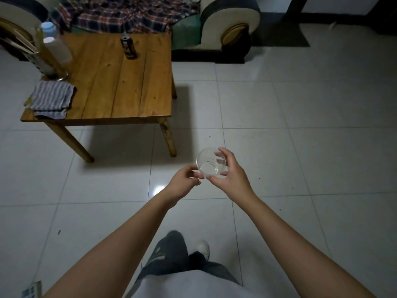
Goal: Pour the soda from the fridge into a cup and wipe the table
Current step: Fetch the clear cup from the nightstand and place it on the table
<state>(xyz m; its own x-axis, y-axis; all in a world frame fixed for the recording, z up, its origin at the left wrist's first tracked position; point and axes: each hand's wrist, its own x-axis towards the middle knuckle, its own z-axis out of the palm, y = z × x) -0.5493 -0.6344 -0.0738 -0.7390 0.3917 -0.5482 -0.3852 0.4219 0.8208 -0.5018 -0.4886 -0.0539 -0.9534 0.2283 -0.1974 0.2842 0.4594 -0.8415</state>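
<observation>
A clear plastic cup (209, 161) is held in the air above the tiled floor, right of the table. My right hand (231, 172) grips it, fingers over the rim and thumb under it. My left hand (185, 179) pinches its lower left edge with the fingertips. A dark soda can (128, 47) stands upright at the far middle of the wooden table (120, 87). A striped grey cloth (52, 98) lies folded on the table's near left corner, hanging slightly over the edge.
A clear bottle with a pale blue cap (54, 43) and a metal holder (41, 61) stand at the table's left edge. A sofa with a plaid blanket (129, 16) sits behind the table. White floor tiles (300, 125) stretch to the right.
</observation>
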